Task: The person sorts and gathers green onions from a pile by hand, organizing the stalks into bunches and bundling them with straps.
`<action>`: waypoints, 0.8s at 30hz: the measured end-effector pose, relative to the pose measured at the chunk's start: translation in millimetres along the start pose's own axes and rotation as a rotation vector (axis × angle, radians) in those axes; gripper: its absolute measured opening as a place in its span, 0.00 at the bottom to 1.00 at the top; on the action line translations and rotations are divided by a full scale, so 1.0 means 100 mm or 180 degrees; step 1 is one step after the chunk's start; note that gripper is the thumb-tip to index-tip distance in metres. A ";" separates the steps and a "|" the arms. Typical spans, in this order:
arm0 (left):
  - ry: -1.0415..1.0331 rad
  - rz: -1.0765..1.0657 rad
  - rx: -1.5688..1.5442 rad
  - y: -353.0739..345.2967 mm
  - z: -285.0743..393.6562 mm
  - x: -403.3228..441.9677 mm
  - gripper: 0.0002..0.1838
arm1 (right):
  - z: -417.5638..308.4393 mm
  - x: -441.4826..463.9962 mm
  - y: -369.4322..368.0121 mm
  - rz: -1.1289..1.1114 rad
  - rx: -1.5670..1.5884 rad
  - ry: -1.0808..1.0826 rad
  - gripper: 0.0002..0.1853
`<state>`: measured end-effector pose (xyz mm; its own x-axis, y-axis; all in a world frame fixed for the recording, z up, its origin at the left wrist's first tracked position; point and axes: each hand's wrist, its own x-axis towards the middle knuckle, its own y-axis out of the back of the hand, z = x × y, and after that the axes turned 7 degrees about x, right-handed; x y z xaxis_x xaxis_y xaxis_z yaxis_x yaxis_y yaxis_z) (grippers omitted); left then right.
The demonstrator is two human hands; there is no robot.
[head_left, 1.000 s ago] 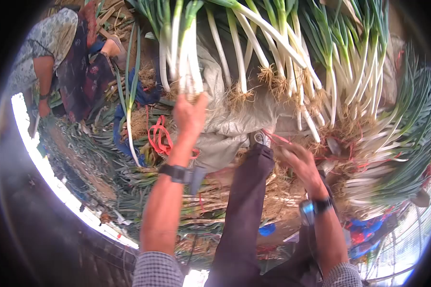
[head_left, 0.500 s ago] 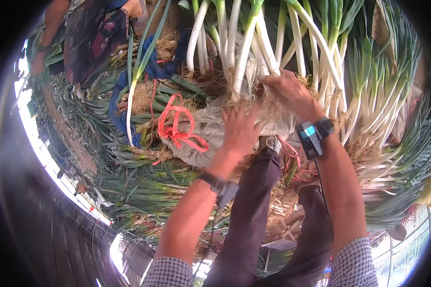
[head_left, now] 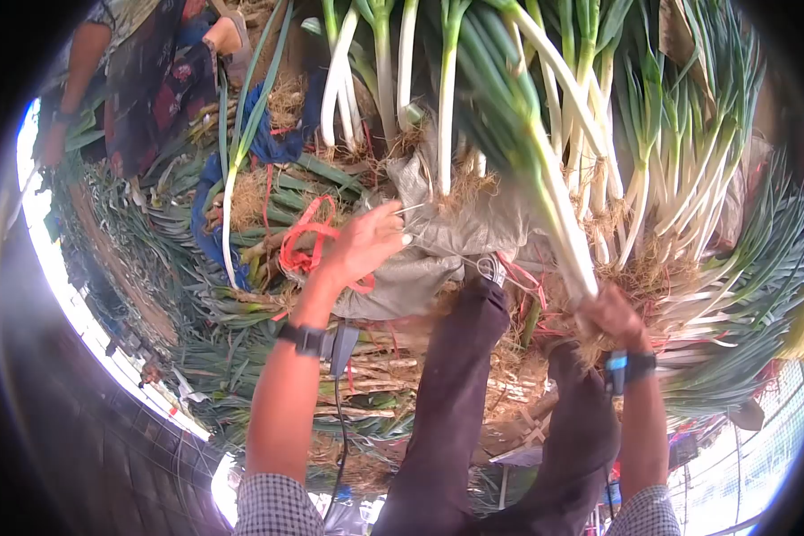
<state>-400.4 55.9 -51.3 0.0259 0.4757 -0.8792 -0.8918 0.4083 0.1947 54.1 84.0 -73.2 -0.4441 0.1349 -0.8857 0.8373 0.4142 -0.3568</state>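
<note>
My right hand [head_left: 612, 317] is closed around the root end of a few green onions [head_left: 558, 210], whose white stalks slant up and left into blurred green leaves. To the left, my left hand [head_left: 366, 241] is held over the edge of a grey plastic sheet [head_left: 393, 290], its fingers curled. A thin pale strand shows at its fingertips, too small to make out. Several more onions [head_left: 445, 134] lie beyond the hands, roots toward me. Red ribbon [head_left: 302, 246] lies beside my left wrist.
Bundled onions [head_left: 688, 188] are piled at the right. A single long onion [head_left: 230, 214] lies at the left near blue cloth [head_left: 207, 201]. Another person's arm [head_left: 85, 67] shows at the upper left. My trouser legs [head_left: 460, 375] extend between my arms.
My right hand has moved down and right, bringing the onions along. My left hand has moved left, away from the stalks. The view has shifted slightly.
</note>
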 end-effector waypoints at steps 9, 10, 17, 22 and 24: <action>0.0359 0.1853 -0.0294 0.44 -0.22 1.43 0.15 | 0.21 -0.11 -0.37 0.0865 -0.0486 -0.0224 0.20; 0.0483 0.1907 0.0056 0.41 -0.27 1.67 0.14 | 0.11 -0.22 -0.44 0.1043 -0.0400 -0.0114 0.29; 0.0676 0.1636 -0.0923 0.11 -0.40 2.17 0.14 | 0.33 -0.24 -0.45 0.0600 0.0853 0.0402 0.44; 0.0200 0.1684 -0.1497 0.69 -0.13 1.36 0.13 | 0.28 -0.03 -0.35 0.0312 0.1181 0.0140 0.34; 0.0063 0.1484 -0.2069 0.97 0.13 0.95 0.11 | 0.35 0.08 -0.32 0.0303 0.1064 0.0201 0.35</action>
<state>-478.7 150.7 -110.1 -0.4170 0.4691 -0.7785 -0.8937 -0.3678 0.2571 35.2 40.4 -78.8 -0.3693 0.2183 -0.9033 0.9293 0.0809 -0.3603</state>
